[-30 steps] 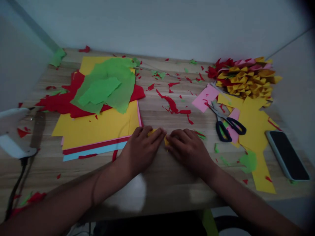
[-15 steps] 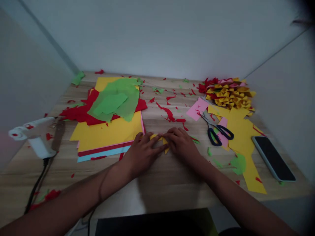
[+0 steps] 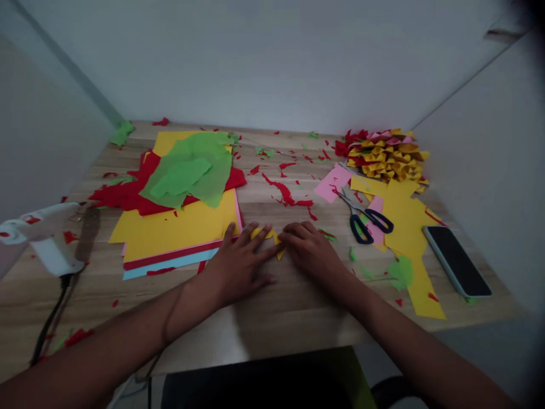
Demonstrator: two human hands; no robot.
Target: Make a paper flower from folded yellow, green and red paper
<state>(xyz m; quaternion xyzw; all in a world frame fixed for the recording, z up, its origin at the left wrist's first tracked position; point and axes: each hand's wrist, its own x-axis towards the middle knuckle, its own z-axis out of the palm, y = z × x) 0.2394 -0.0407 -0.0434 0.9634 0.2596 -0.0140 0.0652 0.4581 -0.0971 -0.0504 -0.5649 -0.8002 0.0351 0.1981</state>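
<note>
At the far left of the wooden table (image 3: 264,318) I see a white glue gun (image 3: 45,238), then a stack of flat coloured paper sheets (image 3: 179,227) topped with crumpled green and red offcuts. My left hand (image 3: 238,264) lies flat, fingers spread wide, pressing the near end of a small yellow folded paper piece (image 3: 268,234); my right hand (image 3: 310,250) presses it from the other side, fingers drawn together. The piece sits between both hands, just beyond the fingertips, its long axis running roughly left to right, about equally close to each. Rightward lie dark-handled scissors (image 3: 366,218), smooth yellow card, a heap of folded paper points (image 3: 389,156) and a glossy phone (image 3: 456,261).
</note>
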